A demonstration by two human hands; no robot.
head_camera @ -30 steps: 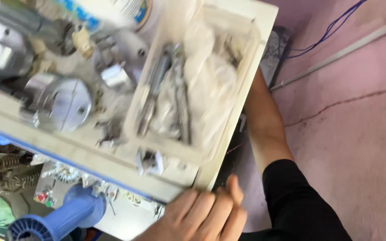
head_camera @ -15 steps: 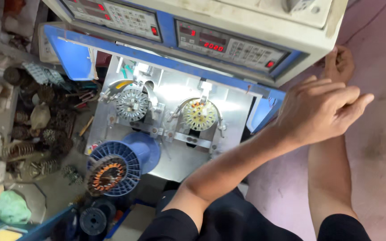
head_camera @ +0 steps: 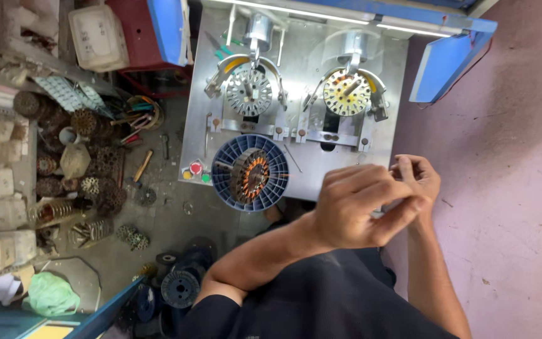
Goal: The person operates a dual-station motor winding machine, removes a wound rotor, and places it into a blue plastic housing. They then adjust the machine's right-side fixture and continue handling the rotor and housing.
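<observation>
At lower right of centre we hold our left hand (head_camera: 362, 207) and right hand (head_camera: 416, 179) together, fingers pinched on something too small to tell, while the wound stator (head_camera: 249, 173) sits in its blue holder (head_camera: 221, 182) mid-frame, seemingly already done.

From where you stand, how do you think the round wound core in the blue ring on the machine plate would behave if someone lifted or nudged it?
The wound core looks like stacked metal with copper windings, so probably heavy for its size and stiff. The fine windings could snag or scratch. It sits inside the blue ring, so a nudge would likely move both together, not roll it.
</observation>
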